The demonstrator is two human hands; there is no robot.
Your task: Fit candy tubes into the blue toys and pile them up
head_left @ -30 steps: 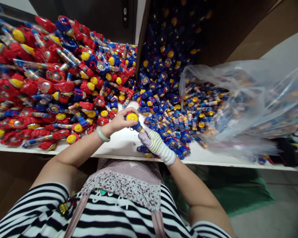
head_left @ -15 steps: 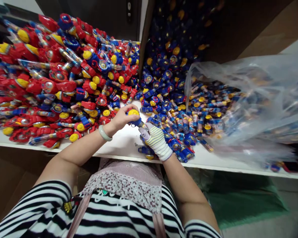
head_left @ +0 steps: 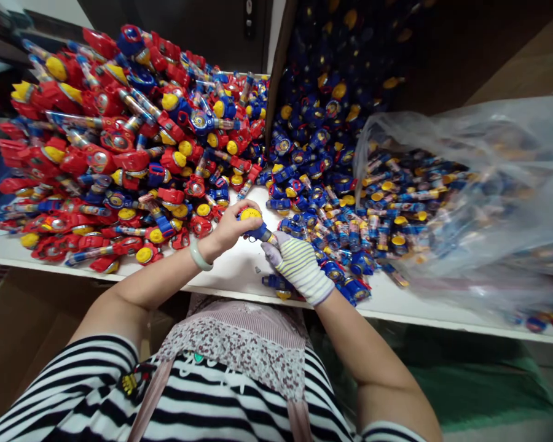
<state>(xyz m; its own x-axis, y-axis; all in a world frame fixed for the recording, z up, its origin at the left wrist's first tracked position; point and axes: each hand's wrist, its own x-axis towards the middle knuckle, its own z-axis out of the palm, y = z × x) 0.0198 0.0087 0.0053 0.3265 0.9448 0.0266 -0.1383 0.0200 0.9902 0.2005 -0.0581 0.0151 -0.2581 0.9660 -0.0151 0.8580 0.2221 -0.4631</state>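
Observation:
My left hand (head_left: 227, 232), bare with a pale bangle at the wrist, is closed round the yellow-topped head of a blue toy (head_left: 258, 232). The thumb lies across the yellow part. In a striped glove, my right hand (head_left: 303, 265) grips the other end of the same toy, where a narrow tube-like part runs into the fingers; its tip is hidden. Just below the glove, another blue toy (head_left: 276, 282) lies near the table's front edge. Blue toys and small printed tubes (head_left: 354, 234) lie to the right of the glove.
A high heap of red and blue toys (head_left: 120, 159) covers the left of the white table (head_left: 230, 273). Behind, a dark open box (head_left: 276, 80) holds many blue toys. A clear plastic bag (head_left: 479, 184) of printed tubes lies at the right. Green sheeting (head_left: 483, 393) is below.
The whole view has shifted, so the table and heaps appear slightly farther right. Both hands keep their hold on the blue toy, with little change in their pose.

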